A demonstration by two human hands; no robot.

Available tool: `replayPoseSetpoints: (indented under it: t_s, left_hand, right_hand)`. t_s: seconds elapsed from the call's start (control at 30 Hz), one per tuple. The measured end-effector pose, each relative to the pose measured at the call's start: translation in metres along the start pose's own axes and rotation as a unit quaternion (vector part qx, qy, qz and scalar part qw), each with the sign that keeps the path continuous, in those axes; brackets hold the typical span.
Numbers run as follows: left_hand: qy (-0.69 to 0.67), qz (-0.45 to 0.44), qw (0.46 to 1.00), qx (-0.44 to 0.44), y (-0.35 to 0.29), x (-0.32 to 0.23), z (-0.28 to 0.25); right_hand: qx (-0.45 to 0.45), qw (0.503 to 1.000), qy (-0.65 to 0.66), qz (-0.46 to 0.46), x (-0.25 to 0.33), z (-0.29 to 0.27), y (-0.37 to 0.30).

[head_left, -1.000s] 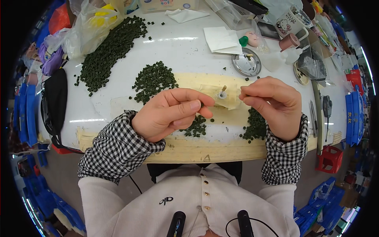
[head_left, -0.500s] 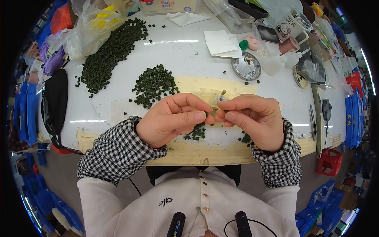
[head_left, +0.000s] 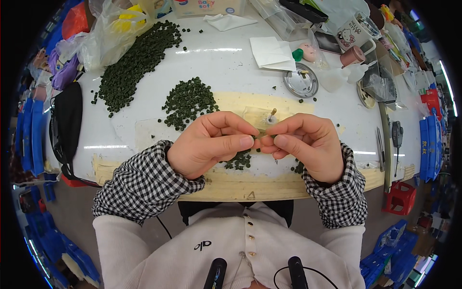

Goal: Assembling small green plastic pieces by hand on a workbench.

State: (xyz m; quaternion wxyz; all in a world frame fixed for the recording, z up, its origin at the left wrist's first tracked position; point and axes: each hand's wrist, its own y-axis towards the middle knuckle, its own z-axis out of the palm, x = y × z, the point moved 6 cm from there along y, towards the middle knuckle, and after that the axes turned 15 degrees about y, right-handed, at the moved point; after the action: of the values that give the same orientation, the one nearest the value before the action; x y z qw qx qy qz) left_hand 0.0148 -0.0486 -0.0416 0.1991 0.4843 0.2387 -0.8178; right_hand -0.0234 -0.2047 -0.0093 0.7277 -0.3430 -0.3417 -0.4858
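Note:
My left hand (head_left: 211,140) is closed in a pinch of thumb and forefinger, with a sliver of a small dark green piece (head_left: 254,137) showing at the tips. Close beside it my right hand (head_left: 310,144) pinches too; a dark green bit shows at its fingertips, mostly hidden. Beyond the fingers stands a small upright peg (head_left: 273,111) with a brownish tip, on a pale block (head_left: 254,114). Some more green pieces (head_left: 239,161) lie under my left hand, and a few others (head_left: 298,167) by my right wrist.
A pile of green pieces (head_left: 190,103) lies left of centre, a larger heap (head_left: 130,67) farther back. At the back right are a round metal dish (head_left: 301,84), white paper (head_left: 272,52) and a mug (head_left: 353,33). Tweezers (head_left: 380,148) and a screwdriver-like tool (head_left: 397,139) lie far right.
Both hands stay in a pinch at the same spot. My right hand has shifted slightly left, its fingertips turning a little against the left ones.

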Motion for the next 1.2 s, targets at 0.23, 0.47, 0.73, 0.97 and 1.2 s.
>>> replayPoseSetpoints:
  t_s: [0.23, 0.47, 0.73, 0.97, 1.2]
  left_hand:
    - [-0.024, 0.000, 1.000, -0.006, 0.003, -0.001, 0.000]
    - [-0.013, -0.007, 1.000, -0.021, 0.003, 0.000, -0.002]
    - [0.044, -0.002, 0.998, -0.039, 0.002, -0.005, -0.003]
    - [0.104, -0.017, 0.992, -0.075, 0.000, 0.000, -0.006]
    - [0.026, -0.009, 0.998, -0.051, 0.001, 0.001, -0.004]
  right_hand:
    - [-0.013, 0.960, -0.224, -0.167, 0.005, 0.000, -0.002]
    - [-0.011, 0.841, -0.442, -0.311, 0.020, 0.022, -0.007]
    - [-0.022, 0.820, -0.449, -0.354, 0.022, 0.022, -0.008]
    - [-0.029, 0.933, -0.286, -0.216, 0.006, 0.006, -0.004]
    - [-0.001, 0.875, -0.406, -0.263, 0.013, 0.018, -0.003]
